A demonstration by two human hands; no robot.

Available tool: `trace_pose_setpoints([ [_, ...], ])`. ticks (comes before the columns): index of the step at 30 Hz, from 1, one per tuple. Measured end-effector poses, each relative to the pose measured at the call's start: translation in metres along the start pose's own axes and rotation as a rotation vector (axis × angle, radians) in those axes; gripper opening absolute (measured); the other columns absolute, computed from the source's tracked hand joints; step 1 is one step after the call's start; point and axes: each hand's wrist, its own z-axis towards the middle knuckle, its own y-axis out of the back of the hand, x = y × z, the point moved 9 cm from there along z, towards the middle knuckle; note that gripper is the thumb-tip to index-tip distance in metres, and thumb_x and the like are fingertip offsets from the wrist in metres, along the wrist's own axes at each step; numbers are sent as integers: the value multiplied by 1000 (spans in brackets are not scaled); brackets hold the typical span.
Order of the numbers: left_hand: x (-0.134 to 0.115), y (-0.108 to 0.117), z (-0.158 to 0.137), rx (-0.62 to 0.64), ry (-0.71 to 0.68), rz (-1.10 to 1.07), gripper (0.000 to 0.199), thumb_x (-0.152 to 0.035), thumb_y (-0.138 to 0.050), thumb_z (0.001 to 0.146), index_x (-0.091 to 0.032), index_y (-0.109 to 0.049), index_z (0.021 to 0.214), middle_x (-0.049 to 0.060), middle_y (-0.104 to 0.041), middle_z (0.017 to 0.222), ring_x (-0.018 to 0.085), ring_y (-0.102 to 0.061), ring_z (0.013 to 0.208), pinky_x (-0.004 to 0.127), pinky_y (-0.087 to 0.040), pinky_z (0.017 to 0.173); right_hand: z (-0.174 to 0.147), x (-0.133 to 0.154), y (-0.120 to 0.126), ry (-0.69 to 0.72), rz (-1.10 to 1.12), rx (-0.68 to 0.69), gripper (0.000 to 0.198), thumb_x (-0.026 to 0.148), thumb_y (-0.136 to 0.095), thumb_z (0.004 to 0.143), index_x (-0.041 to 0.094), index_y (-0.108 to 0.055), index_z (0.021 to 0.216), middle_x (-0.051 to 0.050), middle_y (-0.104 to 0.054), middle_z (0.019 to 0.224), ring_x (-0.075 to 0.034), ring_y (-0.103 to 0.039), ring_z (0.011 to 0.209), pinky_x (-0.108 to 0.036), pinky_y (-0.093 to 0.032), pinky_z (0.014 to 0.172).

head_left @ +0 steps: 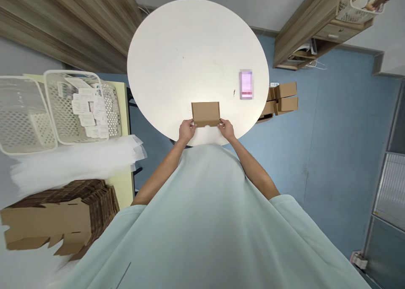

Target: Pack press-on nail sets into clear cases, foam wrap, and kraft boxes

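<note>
A small brown cardboard box (205, 112) with its lid closed rests near the front edge of the round white table (177, 78). At its near left corner is my left hand (187, 130), thumb and fingers pinched on the cardboard. My right hand (226, 129) pinches the near right corner in the same way. The undersides of the fingertips are hidden from above. To the right of the box lies a phone (246, 84) with a blurred pink-purple screen, apart from both hands.
On the left, a yellowish side table (122, 183) carries a white basket (114, 112) of white packets, a second white basket (25, 141), white sheets (82, 158) and stacked flattened cardboard boxes (47, 225). Closed cardboard boxes (287, 97) are piled on the floor right of the round table.
</note>
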Motion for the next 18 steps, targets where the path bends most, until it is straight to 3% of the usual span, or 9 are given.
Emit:
trace_pose_setpoints([
  [6, -20, 28, -27, -85, -121, -169, 35, -45, -67, 105, -17, -82, 121, 14, -74, 146, 27, -76, 119, 38, -63, 105, -20, 17, 30, 123, 172, -58, 43, 55, -64, 106, 19, -87, 116, -14, -75, 148, -29, -73, 131, -42, -64, 110],
  [11, -27, 41, -48, -98, -126, -249, 42, -55, -64, 106, -20, -86, 114, 11, -81, 136, 31, -75, 128, 40, -61, 110, -43, 20, 50, 89, 198, -99, 51, 67, -64, 104, 24, -88, 98, -8, -83, 136, -32, -78, 123, -47, -63, 110],
  [15, -13, 30, -46, -23, -47, -293, 41, -54, -68, 104, -18, -86, 116, 12, -85, 127, 33, -78, 120, 45, -59, 112, -43, 12, 46, 43, 262, -80, 58, 74, -67, 100, 22, -88, 114, -9, -85, 128, -32, -79, 121, -48, -62, 111],
  [18, -5, 22, -41, 3, -39, -377, 52, -55, -71, 102, -16, -79, 135, 16, -81, 135, 32, -78, 116, 45, -61, 106, -38, 9, 41, 70, 342, -70, 69, 77, -70, 97, 22, -81, 137, -12, -79, 144, -31, -76, 128, -46, -62, 112],
])
